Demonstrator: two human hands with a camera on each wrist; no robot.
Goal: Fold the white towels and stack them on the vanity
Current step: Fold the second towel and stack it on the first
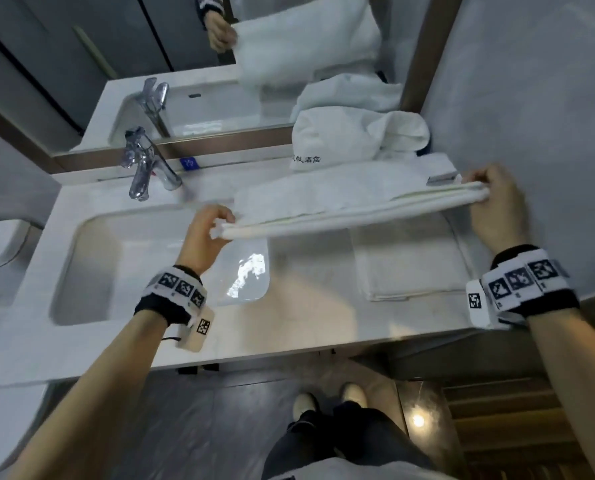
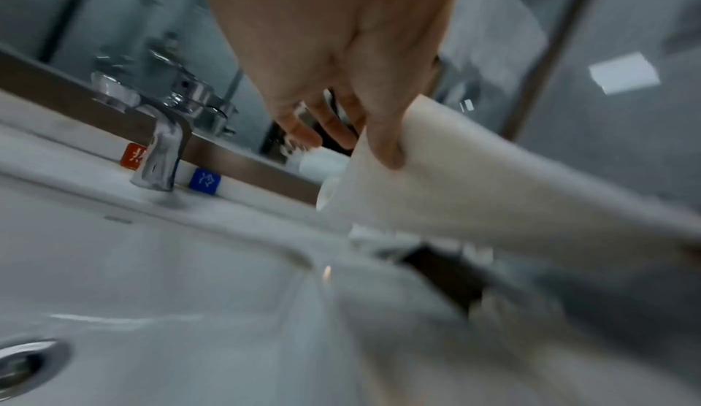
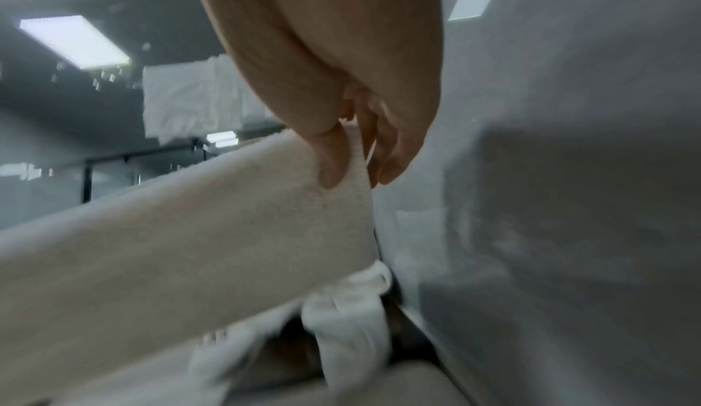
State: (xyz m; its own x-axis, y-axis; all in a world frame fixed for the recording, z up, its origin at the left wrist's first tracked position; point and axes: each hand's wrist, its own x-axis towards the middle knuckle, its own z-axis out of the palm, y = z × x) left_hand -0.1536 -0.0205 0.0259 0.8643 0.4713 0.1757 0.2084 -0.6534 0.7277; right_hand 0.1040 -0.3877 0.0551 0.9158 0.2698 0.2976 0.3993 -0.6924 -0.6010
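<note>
A white towel [image 1: 355, 213], folded lengthwise, hangs stretched in the air above the vanity [image 1: 306, 327]. My left hand [image 1: 207, 233] pinches its left end over the sink's right edge, and my right hand [image 1: 493, 199] pinches its right end near the wall. The left wrist view shows my thumb on the towel [image 2: 493, 190]; the right wrist view shows thumb and fingers clamping the towel [image 3: 189, 247]. A folded white towel [image 1: 410, 265] lies flat on the counter under it. Behind sits a pile of unfolded white towels [image 1: 358, 140], one with dark lettering.
The sink basin [image 1: 81, 271] fills the left of the counter, with a chrome faucet [image 1: 143, 164] behind it. A mirror [image 1: 185, 46] runs along the back. A grey wall [image 1: 531, 98] closes the right side. The counter's front edge lies near my feet.
</note>
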